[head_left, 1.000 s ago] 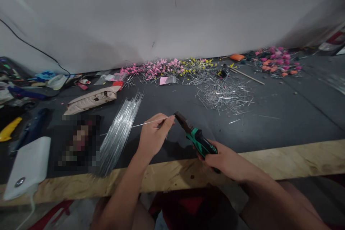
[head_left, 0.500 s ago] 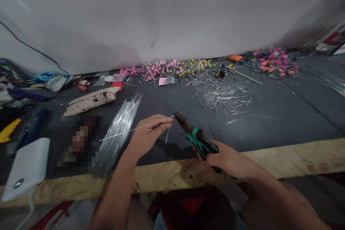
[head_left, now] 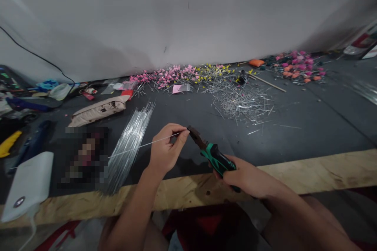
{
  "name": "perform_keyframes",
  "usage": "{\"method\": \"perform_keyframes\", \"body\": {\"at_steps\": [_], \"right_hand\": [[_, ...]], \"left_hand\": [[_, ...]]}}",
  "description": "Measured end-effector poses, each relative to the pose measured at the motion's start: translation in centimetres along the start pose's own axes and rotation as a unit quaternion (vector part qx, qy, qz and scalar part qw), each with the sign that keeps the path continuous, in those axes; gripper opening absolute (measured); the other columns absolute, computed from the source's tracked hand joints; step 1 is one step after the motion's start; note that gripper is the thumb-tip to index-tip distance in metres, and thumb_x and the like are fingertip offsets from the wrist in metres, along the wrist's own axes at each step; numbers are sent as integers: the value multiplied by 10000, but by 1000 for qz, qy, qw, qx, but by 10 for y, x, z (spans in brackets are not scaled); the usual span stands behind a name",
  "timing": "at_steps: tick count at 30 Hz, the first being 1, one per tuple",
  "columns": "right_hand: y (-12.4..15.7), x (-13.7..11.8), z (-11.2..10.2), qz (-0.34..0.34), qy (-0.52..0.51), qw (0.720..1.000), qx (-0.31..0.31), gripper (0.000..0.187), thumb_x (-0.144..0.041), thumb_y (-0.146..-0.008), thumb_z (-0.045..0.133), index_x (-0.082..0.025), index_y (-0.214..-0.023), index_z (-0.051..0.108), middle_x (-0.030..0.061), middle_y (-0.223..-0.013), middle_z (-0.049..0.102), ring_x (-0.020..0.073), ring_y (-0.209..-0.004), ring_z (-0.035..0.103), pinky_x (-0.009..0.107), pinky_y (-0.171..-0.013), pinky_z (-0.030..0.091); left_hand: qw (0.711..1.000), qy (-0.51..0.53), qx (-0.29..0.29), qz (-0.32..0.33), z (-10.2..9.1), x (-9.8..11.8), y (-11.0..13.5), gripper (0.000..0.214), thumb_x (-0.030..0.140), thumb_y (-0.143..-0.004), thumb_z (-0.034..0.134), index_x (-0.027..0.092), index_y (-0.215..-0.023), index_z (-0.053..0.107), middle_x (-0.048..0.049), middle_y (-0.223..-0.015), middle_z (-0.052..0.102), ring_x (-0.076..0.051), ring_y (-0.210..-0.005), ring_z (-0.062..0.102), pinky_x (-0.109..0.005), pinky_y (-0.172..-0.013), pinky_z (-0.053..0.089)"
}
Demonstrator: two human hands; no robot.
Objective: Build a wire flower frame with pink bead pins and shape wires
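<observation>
My left hand [head_left: 168,147] pinches a long thin metal wire [head_left: 147,144] close to its right end, and the wire stretches left over a bundle of straight wires [head_left: 129,145]. In my right hand [head_left: 240,176] is a pair of pliers [head_left: 216,159] with black and green handles, my fingers wrapped round them. The plier jaws meet the left fingertips at the wire's end; whether they grip it is too small to tell. Beyond the hands lies a loose pile of short cut wires [head_left: 243,104].
Along the wall lie wire stems with pink tips [head_left: 176,74] and yellow tips [head_left: 216,71]. Pink and orange stems [head_left: 300,66] are at the back right. A beige pouch [head_left: 98,110], a white power bank [head_left: 28,186] and a yellow-handled tool [head_left: 9,144] lie left. The table has a wooden front edge [head_left: 318,170].
My left hand has turned and shifted slightly right along the wire. The short piece that hung down by its fingertips no longer shows. The pliers have moved slightly left.
</observation>
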State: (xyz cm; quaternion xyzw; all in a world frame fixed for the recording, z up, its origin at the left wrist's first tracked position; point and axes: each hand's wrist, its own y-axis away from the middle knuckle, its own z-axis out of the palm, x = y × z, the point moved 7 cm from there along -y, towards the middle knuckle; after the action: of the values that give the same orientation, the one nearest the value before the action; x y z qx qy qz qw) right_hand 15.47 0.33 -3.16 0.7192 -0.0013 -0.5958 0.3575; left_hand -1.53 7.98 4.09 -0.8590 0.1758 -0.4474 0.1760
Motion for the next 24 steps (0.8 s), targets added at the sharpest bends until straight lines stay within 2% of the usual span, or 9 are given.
{"method": "perform_keyframes", "body": {"at_steps": [4,8,10,15,18,24], "right_hand": [[2,1,1,4,7,1000,-11,128,-134,-673,445,-199,-773,491,-47,-603,406,91,-528,335,206,-474,270],[4,-3,3,-2,7,1000,-20,120,-133,-673,459,-197,-772,485,-49,-617,390,90,-541,328,205,-474,263],[4,-5,4,-8,5,1000,-24,136,-125,-665,453,-197,-776,487,-52,-618,383,90,-542,321,207,-474,260],[2,-7,5,-2,2,1000,-24,126,-121,-634,455,-193,-734,481,-55,-598,382,89,-534,316,206,-480,263],[2,-5,5,4,-15,1000,-26,149,-115,-618,450,-189,-742,485,-50,-608,397,86,-533,327,201,-485,270],[5,-3,3,11,-23,1000,-10,183,-134,-618,457,-190,-782,517,-39,-641,456,93,-546,359,207,-492,285]], "left_hand": [[1000,-15,21,-18,-1,-1,4,104,238,-795,550,180,-716,586,2,-677,607,-97,-570,530,-216,-540,435],[997,20,43,-64,-2,-8,8,103,243,-790,557,181,-709,567,34,-558,545,-77,-464,464,-203,-451,382],[997,32,53,-56,-3,-6,8,81,230,-776,570,184,-710,557,40,-560,533,-74,-468,462,-198,-449,379],[993,48,107,16,-10,4,4,72,157,-725,590,196,-759,541,30,-667,544,-91,-577,515,-218,-539,438],[992,44,75,95,-10,15,1,118,88,-726,555,202,-728,584,12,-692,564,-111,-644,532,-253,-597,453],[982,-38,13,184,-13,23,-4,257,80,-733,592,251,-914,653,-1,-788,620,-134,-747,549,-291,-694,463]]}}
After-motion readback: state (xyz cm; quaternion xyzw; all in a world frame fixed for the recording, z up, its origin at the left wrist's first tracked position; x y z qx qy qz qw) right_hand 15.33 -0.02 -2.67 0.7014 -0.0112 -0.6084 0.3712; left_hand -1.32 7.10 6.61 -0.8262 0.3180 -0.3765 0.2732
